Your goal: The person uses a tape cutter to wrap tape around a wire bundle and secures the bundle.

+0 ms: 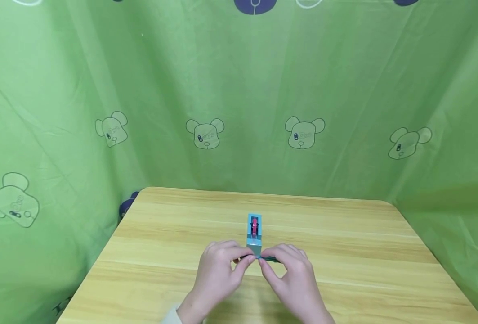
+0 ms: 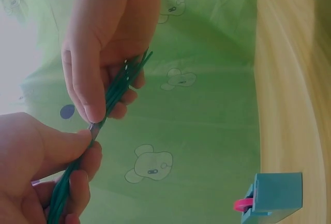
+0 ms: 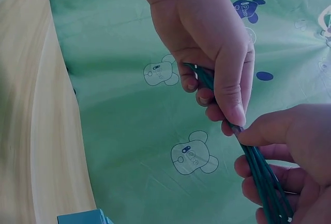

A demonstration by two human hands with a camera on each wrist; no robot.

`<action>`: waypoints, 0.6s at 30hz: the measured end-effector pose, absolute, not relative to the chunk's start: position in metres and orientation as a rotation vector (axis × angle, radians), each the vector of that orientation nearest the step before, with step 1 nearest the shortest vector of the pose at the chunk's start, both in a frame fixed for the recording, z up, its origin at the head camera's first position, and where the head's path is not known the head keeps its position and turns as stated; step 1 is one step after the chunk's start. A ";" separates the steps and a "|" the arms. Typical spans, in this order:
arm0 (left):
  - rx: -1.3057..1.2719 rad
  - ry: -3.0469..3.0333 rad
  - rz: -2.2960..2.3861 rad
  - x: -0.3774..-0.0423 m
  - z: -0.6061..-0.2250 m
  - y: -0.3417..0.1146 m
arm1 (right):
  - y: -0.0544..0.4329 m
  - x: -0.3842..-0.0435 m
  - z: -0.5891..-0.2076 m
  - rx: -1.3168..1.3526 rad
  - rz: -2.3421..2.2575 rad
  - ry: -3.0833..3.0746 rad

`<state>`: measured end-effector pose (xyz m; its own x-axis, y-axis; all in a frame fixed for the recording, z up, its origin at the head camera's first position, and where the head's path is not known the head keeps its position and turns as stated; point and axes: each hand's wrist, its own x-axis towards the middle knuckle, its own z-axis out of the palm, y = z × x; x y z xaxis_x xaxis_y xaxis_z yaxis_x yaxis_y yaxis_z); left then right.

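Observation:
Both hands meet over the middle of the table, just in front of a light-blue tape dispenser (image 1: 254,246). Between them runs a bundle of thin dark-green strands (image 2: 118,90), some with pale tips. My left hand (image 1: 221,270) pinches it near the middle with thumb and index finger. Close beside those fingertips, my right hand (image 1: 293,276) pinches the bundle too. A short shiny band (image 3: 237,130), like clear tape, shows on the strands where the thumbs come together. The strands' ends spread into both palms, partly hidden by the fingers.
The dispenser carries a pink roll core (image 1: 254,227) and stands on the wood-grain table (image 1: 174,216). A green curtain (image 1: 247,90) printed with bear heads hangs around the table's back and sides.

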<state>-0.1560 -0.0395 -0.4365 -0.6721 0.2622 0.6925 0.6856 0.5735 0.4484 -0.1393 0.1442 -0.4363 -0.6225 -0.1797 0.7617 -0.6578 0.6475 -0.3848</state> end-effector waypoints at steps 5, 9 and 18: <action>-0.777 -2.183 -0.953 -0.158 -0.438 -0.041 | 0.145 -0.139 -0.435 0.642 0.892 -2.194; -0.796 -2.159 -0.941 -0.158 -0.438 -0.042 | 0.145 -0.138 -0.435 0.642 0.910 -2.239; -0.820 -2.148 -0.946 -0.159 -0.440 -0.045 | 0.145 -0.138 -0.436 0.653 0.928 -2.258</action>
<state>-0.1588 -0.0451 -0.4404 -0.5975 0.2788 0.7518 0.7429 0.5453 0.3882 -0.1377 0.1453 -0.4360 -0.6957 -0.2081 0.6876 -0.6314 0.6336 -0.4471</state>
